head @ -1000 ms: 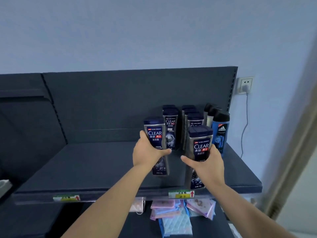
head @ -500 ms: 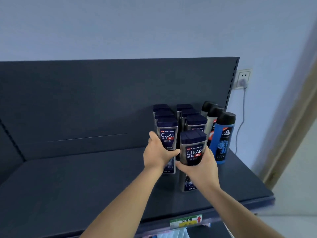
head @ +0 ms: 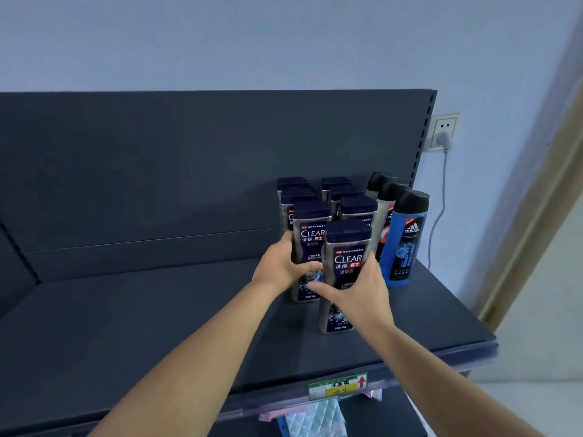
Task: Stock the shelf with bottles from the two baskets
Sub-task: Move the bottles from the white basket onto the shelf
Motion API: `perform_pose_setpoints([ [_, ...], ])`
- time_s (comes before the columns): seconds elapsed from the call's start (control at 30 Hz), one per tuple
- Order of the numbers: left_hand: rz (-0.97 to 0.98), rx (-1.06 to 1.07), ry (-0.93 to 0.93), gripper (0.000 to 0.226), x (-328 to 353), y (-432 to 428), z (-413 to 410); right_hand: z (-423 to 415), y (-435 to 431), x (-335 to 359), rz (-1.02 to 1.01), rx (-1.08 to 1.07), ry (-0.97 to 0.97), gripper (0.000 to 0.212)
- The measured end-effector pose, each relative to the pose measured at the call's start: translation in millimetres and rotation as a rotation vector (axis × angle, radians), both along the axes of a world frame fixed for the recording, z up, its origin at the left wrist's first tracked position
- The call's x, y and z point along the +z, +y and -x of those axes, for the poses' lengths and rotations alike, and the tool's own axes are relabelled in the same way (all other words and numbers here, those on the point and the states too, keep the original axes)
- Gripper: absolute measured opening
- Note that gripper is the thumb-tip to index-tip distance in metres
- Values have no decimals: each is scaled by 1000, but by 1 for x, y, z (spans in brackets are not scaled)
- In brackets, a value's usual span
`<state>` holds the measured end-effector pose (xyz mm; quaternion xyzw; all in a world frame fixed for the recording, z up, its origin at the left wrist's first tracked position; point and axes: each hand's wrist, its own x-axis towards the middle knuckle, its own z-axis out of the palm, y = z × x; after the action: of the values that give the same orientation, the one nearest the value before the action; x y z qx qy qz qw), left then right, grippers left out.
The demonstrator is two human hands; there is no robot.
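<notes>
On the dark shelf [head: 142, 316], my left hand [head: 280, 266] grips a grey CLEAR bottle [head: 310, 238] with a navy cap, standing at the front of the left row. My right hand [head: 359, 291] grips a second CLEAR bottle [head: 345, 257], which stands in front of the right row. Several more CLEAR bottles [head: 339, 190] line up behind them in two rows toward the back panel. Neither basket is in view.
A blue Adidas bottle [head: 405, 244] and two black-capped bottles [head: 386, 197] stand at the shelf's right end. A wall socket [head: 443, 132] with a plugged cable is beyond. A price tag [head: 337, 386] sits on the shelf edge; packets [head: 315, 417] lie on the shelf below.
Both hands carried their CLEAR bottles forward and to the right onto the shelf, bringing them up against the fronts of the two rows. The camera moved closer.
</notes>
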<state>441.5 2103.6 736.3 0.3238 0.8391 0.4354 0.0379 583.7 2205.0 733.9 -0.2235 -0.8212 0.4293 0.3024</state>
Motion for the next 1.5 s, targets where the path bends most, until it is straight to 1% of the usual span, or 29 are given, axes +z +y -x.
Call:
perform_pose_setpoints([
  [0.07, -3, -15, -4, 58, 2, 1, 3, 2, -3, -1, -2, 35, -30, 89],
  [0.27, 25, 3, -26, 51, 5, 0, 8, 14, -18, -8, -21, 108, -56, 75],
  [0.43, 71, 2, -3, 46, 6, 1, 13, 20, -22, -8, -14, 159, -49, 74],
  [0.73, 111, 4, 3, 47, 9, -4, 8, 21, -23, -17, -5, 160, -28, 73],
  [0.9, 105, -12, -11, 43, 10, -6, 10, 19, -21, -19, 2, 184, -27, 73],
  [1.07, 165, -36, 18, 47, 9, -4, 16, 20, -20, -22, 5, 201, -28, 75],
  [1.3, 129, -15, -23, 45, 9, -7, 12, 21, -19, -26, -3, 190, -24, 76],
  [1.43, 188, 10, -28, 52, 10, -22, 2, 21, -19, -26, -15, 195, -23, 75],
  [1.5, 279, 55, 36, 51, 8, -37, -5, 21, -20, -25, -12, 192, -26, 75],
])
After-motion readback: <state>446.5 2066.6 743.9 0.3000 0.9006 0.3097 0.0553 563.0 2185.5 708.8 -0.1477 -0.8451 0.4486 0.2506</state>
